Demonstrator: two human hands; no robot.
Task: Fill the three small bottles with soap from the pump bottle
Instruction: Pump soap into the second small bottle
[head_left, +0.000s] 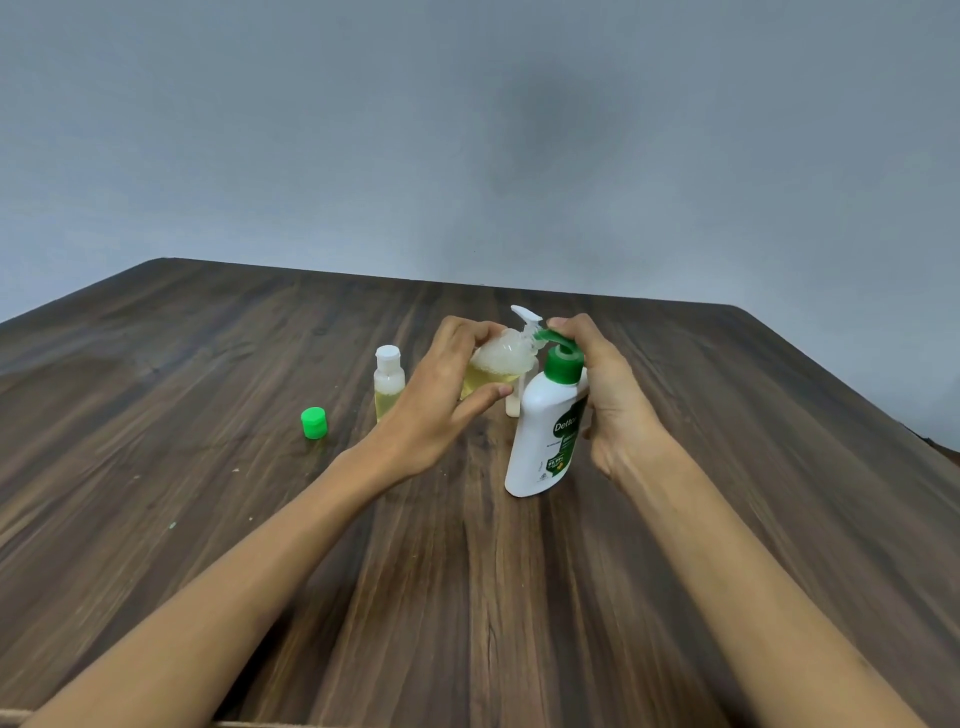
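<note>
Before me, a dark wood-grain table (467, 597) fills the lower field, its far edge running from 10 to 2 o'clock. Beyond it stands a plain grey-blue wall (311, 130), evenly lit, with a soft shadow at 12 o'clock.

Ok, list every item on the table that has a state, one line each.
pump bottle: upright on the table, right hand on its green pump head.
held small bottle: uncapped, tilted at the spout in the left hand, part yellow soap, foam above.
capped small bottle: upright, white cap on, partly filled.
white spray bottle: upright behind, mostly hidden.
green cap: off, lying alone on the table.
</note>
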